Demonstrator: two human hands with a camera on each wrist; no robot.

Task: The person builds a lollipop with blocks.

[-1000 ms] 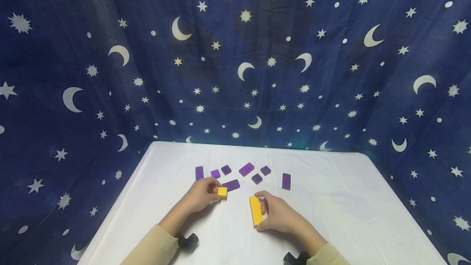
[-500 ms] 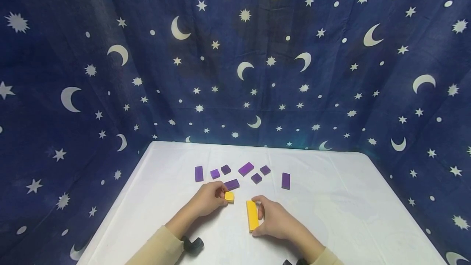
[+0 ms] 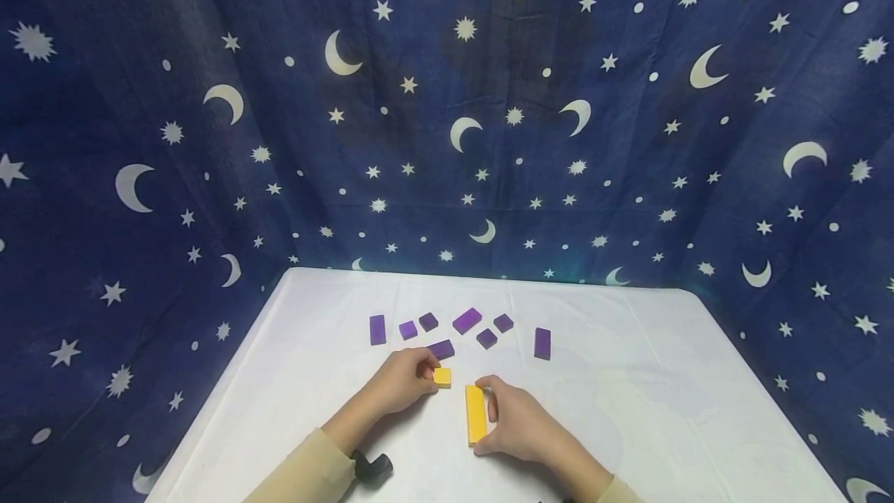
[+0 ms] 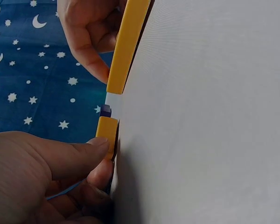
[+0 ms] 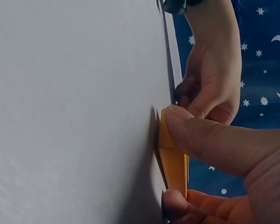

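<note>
My left hand (image 3: 403,381) pinches a small yellow block (image 3: 443,378) between thumb and fingers, just in front of a purple block (image 3: 441,349). To its right, my right hand (image 3: 522,423) grips a long yellow block (image 3: 476,415) by its two ends, thumb at the near end. A narrow gap separates the two yellow blocks. The left wrist view shows the left thumb laid on the small block (image 4: 107,133), with the long block (image 4: 127,49) beyond it. In the right wrist view the long block (image 5: 174,163) stands close to the table surface, partly hidden by the thumb.
Several purple blocks lie loose behind the hands, among them one at far left (image 3: 377,330), one in the middle (image 3: 467,321) and one at far right (image 3: 542,344). A white-covered table (image 3: 628,379) extends to a dark blue star-and-moon curtain (image 3: 447,138).
My left hand has moved right and slightly nearer with the small yellow block. The right hand has brought the long block a little left and nearer, turning it straighter, so the gap has narrowed.
</note>
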